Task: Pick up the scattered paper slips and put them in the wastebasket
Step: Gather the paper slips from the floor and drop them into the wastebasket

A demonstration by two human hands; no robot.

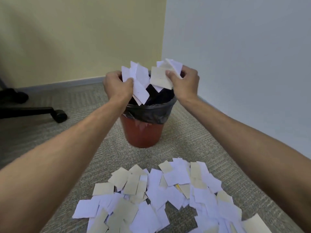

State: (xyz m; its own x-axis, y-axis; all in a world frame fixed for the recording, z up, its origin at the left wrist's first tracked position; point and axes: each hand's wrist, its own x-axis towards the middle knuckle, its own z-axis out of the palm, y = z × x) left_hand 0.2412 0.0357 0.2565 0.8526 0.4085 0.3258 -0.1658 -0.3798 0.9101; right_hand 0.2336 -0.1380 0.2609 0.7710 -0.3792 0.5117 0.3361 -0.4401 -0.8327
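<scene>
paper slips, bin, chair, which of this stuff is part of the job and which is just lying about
Part of the job: slips in the left hand; slips in the right hand; wastebasket; pile of slips on the carpet.
Just lying about: office chair base.

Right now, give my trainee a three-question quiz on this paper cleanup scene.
1. True or false: both hands grip bunches of paper slips above the red wastebasket with the black liner.
2. Which bunch includes a cream slip? A) the left hand's B) the right hand's
3. Fill in: the big pile of white and cream paper slips lies on the grey ____.

Key: 1 true; 2 B; 3 carpet. The left hand's white slips and the right hand's mixed slips are not yet released.
</scene>
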